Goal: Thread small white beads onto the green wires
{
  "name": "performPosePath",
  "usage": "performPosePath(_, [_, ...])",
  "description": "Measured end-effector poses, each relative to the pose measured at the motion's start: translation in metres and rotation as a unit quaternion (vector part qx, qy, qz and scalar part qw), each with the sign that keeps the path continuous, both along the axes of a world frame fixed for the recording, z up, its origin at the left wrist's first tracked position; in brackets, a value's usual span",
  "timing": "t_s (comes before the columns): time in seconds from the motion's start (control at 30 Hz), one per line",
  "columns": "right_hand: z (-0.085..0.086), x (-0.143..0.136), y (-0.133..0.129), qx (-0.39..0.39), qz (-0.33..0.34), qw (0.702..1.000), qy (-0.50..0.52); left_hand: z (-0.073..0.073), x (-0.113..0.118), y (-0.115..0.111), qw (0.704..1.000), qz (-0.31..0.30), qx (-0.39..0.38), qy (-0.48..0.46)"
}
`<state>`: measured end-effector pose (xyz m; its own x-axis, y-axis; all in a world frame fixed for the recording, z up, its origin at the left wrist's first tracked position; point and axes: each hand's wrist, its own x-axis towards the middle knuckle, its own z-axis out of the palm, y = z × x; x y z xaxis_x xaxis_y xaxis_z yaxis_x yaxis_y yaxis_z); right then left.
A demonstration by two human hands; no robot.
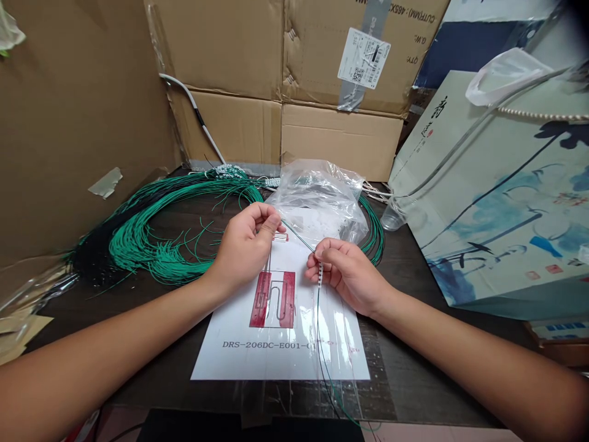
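My left hand (246,242) is closed, thumb and forefinger pinching one end of a thin pair of green and black wires (298,234). The pair stretches down to the right into my right hand (347,273), whose fingers are also closed on it. Just below the right fingertips sits a short row of small white marker sleeves (320,275) around the wires. From there the two strands hang toward the table's front edge and spread apart. Under both hands lies a white printed sheet (230,362) with a red picture and the text "DRS-206DC-E001-01".
A large coiled bundle of green and black wires (133,239) lies on the left of the dark table (414,362). A clear plastic bag (322,190) rests behind my hands. Cardboard boxes (340,138) stand at the back, and a patterned paper bag (497,202) is on the right.
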<state>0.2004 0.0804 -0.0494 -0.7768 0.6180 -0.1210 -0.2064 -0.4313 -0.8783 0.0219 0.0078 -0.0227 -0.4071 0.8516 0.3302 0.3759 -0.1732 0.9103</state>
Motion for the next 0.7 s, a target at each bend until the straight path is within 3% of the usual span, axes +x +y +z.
performPosePath(0.7, [0.0,0.0011,-0.0006,0.018,0.005,1.0,-0.008,0.0048,-0.0089,0.0085,0.995,0.064,0.047,-0.06])
